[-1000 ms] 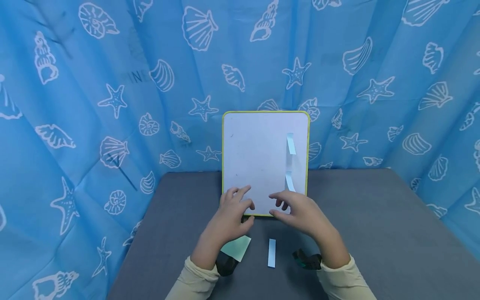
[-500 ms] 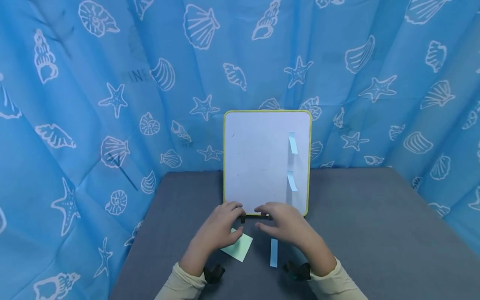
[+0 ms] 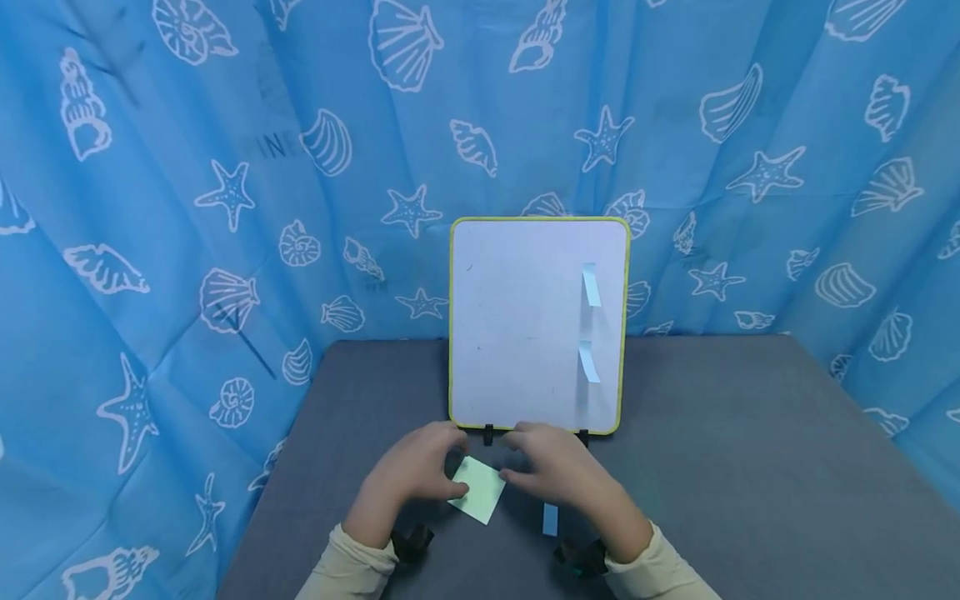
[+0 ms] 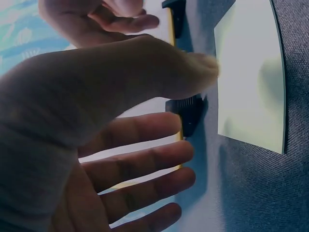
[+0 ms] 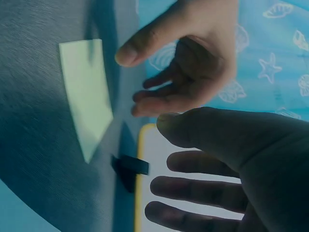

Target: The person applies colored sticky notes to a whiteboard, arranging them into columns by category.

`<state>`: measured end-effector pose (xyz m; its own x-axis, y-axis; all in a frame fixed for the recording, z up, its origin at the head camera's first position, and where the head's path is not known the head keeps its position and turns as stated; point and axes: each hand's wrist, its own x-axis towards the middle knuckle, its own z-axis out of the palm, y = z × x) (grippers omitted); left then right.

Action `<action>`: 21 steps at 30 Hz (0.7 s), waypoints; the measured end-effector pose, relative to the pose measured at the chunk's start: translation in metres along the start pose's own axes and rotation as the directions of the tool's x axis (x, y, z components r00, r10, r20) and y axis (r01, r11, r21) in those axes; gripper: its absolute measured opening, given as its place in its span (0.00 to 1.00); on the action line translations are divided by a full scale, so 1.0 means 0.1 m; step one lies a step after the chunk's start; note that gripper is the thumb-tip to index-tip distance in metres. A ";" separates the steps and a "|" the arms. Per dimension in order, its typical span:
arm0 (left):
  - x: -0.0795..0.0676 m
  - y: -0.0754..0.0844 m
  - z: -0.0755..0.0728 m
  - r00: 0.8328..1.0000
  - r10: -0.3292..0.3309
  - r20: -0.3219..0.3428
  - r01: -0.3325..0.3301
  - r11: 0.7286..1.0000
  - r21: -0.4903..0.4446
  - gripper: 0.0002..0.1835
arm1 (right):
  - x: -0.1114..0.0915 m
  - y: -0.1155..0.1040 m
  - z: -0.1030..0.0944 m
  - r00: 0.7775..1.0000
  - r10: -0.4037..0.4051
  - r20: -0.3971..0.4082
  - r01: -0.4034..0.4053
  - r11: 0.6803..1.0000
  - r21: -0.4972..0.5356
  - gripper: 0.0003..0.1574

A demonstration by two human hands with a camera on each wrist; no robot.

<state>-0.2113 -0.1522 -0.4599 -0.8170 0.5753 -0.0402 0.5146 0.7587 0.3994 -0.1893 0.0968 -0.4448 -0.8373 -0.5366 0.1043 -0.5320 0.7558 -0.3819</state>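
A pale green sticky-note pad [image 3: 480, 492] lies on the grey table, turned at an angle, between the two hands. My left hand [image 3: 408, 471] hovers at its left with fingers relaxed and apart; its thumb overlaps the edge of the pad [image 4: 251, 77] in the left wrist view, and I cannot tell whether it touches. My right hand [image 3: 558, 467] is at the pad's upper right, fingers loosely bent and holding nothing. Below that hand a narrow light blue paper strip [image 3: 551, 520] lies on the table, its upper part hidden by the hand.
A whiteboard [image 3: 517, 325] with a yellow rim stands upright behind the hands on black feet [image 3: 488, 435]. Two light blue strips, an upper strip [image 3: 591, 285] and a lower strip [image 3: 588, 362], stick to its right side. A blue shell-patterned curtain [image 3: 300, 250] hangs behind the table.
Both hands have come down from in front of the whiteboard toward the table, to either side of the green pad. The right hand now covers part of the loose blue strip.
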 end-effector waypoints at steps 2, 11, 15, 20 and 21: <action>0.01 0.00 0.00 1.000 -0.011 0.021 0.011 1.000 0.001 0.24 | 0.02 -0.02 0.05 1.000 0.006 0.018 -0.006 1.000 -0.012 0.24; 0.08 0.07 0.09 0.992 -0.004 0.130 0.002 1.000 0.014 0.26 | 0.05 -0.11 0.24 0.991 -0.026 0.134 0.035 0.997 -0.068 0.26; 0.10 0.08 0.14 0.989 -0.012 0.148 0.009 1.000 0.024 0.27 | 0.06 -0.12 0.29 0.984 -0.039 0.174 0.057 0.994 -0.097 0.27; 0.10 0.07 0.15 0.989 -0.022 0.146 0.019 1.000 0.022 0.27 | 0.09 -0.12 0.33 0.981 -0.017 0.196 0.041 0.992 -0.120 0.28; 0.10 0.07 0.15 0.989 -0.026 0.145 0.023 1.000 0.020 0.27 | 0.09 -0.12 0.34 0.981 -0.013 0.196 0.038 0.992 -0.121 0.28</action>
<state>-0.2120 -0.1369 -0.4716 -0.7836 0.5937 -0.1829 0.5005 0.7778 0.3802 -0.1864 0.0699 -0.4703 -0.7892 -0.6099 -0.0725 -0.5746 0.7749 -0.2636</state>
